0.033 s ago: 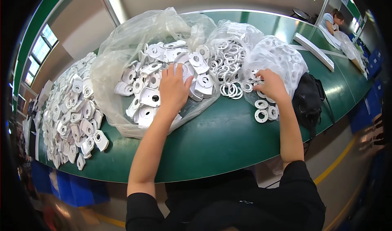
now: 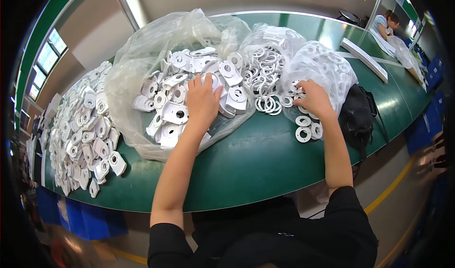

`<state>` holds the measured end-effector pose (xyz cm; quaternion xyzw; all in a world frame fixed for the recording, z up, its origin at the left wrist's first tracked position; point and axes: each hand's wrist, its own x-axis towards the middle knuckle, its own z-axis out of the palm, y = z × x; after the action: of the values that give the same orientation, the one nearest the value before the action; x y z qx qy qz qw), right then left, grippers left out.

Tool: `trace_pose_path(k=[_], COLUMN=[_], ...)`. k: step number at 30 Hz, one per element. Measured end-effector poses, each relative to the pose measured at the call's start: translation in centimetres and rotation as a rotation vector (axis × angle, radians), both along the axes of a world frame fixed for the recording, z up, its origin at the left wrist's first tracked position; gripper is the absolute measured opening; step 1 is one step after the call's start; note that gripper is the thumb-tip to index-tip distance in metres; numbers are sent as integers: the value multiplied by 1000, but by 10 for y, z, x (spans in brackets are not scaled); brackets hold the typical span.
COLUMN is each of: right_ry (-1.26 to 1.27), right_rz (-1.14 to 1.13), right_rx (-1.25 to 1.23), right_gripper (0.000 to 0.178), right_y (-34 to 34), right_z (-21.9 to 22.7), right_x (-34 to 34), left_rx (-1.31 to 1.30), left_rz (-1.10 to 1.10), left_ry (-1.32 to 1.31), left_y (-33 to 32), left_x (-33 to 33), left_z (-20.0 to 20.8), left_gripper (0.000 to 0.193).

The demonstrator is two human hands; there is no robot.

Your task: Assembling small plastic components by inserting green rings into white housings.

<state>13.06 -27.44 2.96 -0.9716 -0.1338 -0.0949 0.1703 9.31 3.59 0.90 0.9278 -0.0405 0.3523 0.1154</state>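
Note:
My left hand (image 2: 202, 102) reaches into a large clear plastic bag (image 2: 135, 140) of white plastic parts. Its fingers are spread over a round-ended part (image 2: 215, 82); no firm hold shows. Around it lie flat white plates with a round hole (image 2: 175, 112). On the right, my right hand (image 2: 313, 97) hovers at the mouth of a smaller clear bag (image 2: 332, 62) of white rings. Its thumb and fingers are curved but apart, with small flanged rings (image 2: 289, 100) showing by the fingertips. More of these white rings (image 2: 303, 134) lie on the table below that hand.
A heap of white plates (image 2: 83, 135) covers the left of the green table (image 2: 251, 168). Thin white rings (image 2: 265, 69) spill from a bag between my hands. A black bag (image 2: 358, 116) sits at the right edge; a white strip (image 2: 365, 59) and a person (image 2: 385, 26) are farther off.
My left hand and forearm have shifted very slightly to the right over the parts. My right hand stays in nearly the same place.

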Motion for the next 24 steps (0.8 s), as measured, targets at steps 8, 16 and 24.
trace_pose_path(k=[8,16,24], right_ry=[36,-300,323], right_rz=[-70,22,522], right_rx=[-32,210,949], right_gripper=[29,13,18], right_y=[2,11,79], right_z=[-2,16,4], right_x=[5,-5,-45], left_rx=[-479,-1669,-2204], left_rz=[-9,-397,-1001], left_ry=[-52,292,728], left_y=[-19,0,-25], left_x=[-8,-67,-93], left_z=[26,16,-6], left_gripper=[35,16,56])
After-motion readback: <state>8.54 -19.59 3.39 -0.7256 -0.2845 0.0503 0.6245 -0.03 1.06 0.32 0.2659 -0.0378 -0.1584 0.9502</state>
